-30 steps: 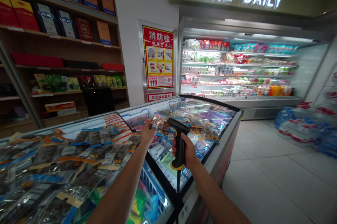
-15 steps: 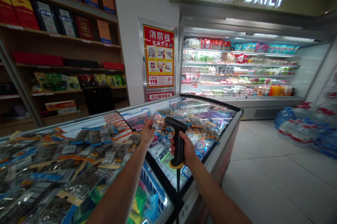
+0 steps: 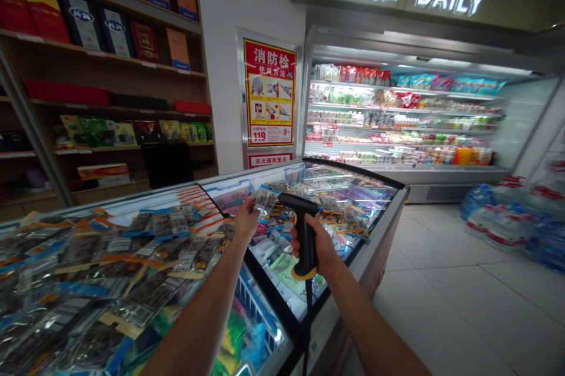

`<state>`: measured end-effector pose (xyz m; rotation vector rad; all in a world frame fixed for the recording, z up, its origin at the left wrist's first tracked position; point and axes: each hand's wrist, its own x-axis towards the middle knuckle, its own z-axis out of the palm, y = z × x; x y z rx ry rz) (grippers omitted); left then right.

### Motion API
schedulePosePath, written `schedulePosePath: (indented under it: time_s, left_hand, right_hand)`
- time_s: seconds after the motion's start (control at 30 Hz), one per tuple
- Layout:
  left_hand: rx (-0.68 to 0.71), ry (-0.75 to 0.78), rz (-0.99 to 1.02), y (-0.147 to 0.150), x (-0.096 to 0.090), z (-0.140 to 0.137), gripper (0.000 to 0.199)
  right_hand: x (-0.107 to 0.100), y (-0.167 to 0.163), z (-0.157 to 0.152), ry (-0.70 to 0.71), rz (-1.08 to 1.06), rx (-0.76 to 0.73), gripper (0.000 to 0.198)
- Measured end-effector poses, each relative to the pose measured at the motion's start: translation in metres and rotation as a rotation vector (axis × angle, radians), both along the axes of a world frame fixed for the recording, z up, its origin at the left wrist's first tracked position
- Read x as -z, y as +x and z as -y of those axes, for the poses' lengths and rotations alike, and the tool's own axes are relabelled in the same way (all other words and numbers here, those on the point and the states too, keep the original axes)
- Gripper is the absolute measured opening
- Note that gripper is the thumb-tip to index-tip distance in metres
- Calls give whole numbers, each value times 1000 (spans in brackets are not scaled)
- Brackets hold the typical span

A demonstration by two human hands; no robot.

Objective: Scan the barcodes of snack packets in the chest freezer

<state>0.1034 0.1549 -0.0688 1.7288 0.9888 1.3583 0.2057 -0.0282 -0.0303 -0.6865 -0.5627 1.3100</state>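
Note:
My left hand (image 3: 246, 218) pinches a small clear packet with a blue top edge (image 3: 265, 199), held up over the freezer's glass lid. My right hand (image 3: 318, 243) is wrapped round the handle of a black and yellow barcode scanner (image 3: 304, 235). The scanner's head points left, close beside the packet; a dark cable (image 3: 308, 299) hangs from its base. Many similar packets (image 3: 163, 246) with blue, orange and tan edges lie heaped on the lid to the left. More packets (image 3: 338, 214) are spread beyond the scanner.
The chest freezer (image 3: 375, 258) has a dark-framed glass top with bagged goods visible inside. Shelves of boxes (image 3: 145, 43) stand at the left. A lit open fridge (image 3: 406, 111) runs along the back. Bundled water bottles (image 3: 512, 217) sit on the tiled floor at the right.
The packet in my left hand now shows a blue edge and a different face. My right hand and the scanner have shifted slightly right. The camera view has tilted a little.

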Motion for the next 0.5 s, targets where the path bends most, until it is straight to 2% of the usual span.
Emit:
schedulePosePath:
  time_s: [0.17, 0.33, 0.5]
  left_hand:
    - [43, 36, 71, -1, 1, -3, 43]
    - [-9, -48, 117, -3, -3, -1, 43]
    - [-14, -42, 69, -4, -2, -3, 46]
  right_hand:
    - [-10, -4, -1, -22, 57, -1, 26]
    - [-10, 1, -6, 9, 42, 25, 25]
    - [-17, 6, -13, -12, 89, 1, 26]
